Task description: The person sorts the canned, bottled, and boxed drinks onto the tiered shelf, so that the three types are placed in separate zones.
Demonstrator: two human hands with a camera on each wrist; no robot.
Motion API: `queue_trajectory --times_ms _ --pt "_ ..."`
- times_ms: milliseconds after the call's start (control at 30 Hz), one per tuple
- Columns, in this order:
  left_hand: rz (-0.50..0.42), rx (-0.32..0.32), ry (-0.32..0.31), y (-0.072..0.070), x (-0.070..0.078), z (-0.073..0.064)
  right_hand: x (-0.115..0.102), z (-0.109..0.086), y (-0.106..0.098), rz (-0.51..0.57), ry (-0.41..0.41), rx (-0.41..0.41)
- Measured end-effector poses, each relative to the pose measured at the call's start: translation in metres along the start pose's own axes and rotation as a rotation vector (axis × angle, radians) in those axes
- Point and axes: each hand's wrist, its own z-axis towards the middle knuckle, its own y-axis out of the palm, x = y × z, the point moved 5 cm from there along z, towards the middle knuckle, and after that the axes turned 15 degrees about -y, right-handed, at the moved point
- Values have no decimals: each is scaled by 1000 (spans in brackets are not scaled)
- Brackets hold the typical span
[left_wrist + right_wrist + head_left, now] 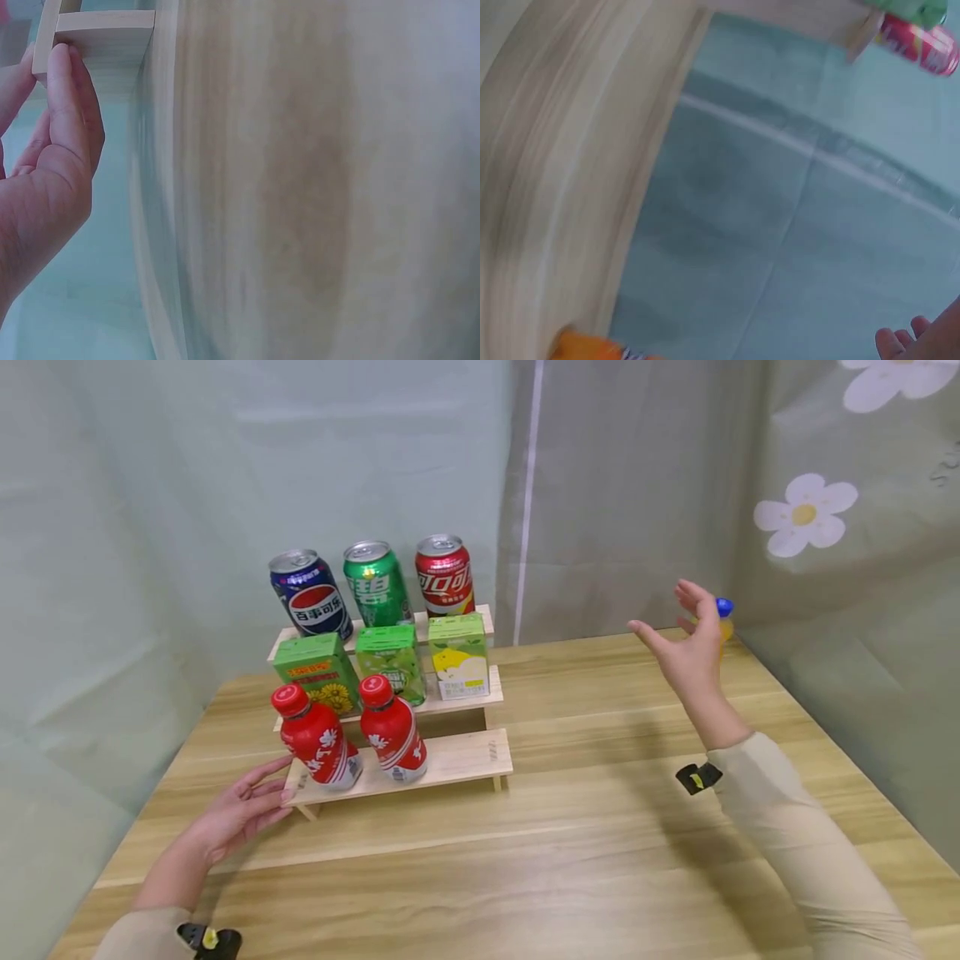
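Observation:
My left hand [236,814] grips the left end of the bottom step of a three-step wooden display rack [465,758]; in the left wrist view its fingers lie against the board's end. Two red-capped red bottles, one on the left [318,745] and one in the middle [393,739], stand on that step. My right hand [693,664] is raised at the back right, thumb and fingers spread apart, holding nothing. Partly hidden behind it is an orange bottle with a blue cap [724,607]. The right wrist view catches the orange bottle [589,347] at its lower edge.
Green drink cartons [390,668] and a yellow-green one [460,660] line the middle step. A blue can [313,597], a green can [378,587] and a red can [446,578] fill the top step. Curtains [375,452] hang behind the wooden table [525,877].

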Motion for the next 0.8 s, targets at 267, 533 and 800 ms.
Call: queue_trajectory --times_ms 267,533,800 --pt "-13 -15 2 1 0 -2 38 5 -23 -139 68 95" --pt "-10 9 -15 0 0 -2 77 1 -36 -168 232 131" --pt "-10 23 -22 1 0 -4 110 -9 -37 -179 367 55"
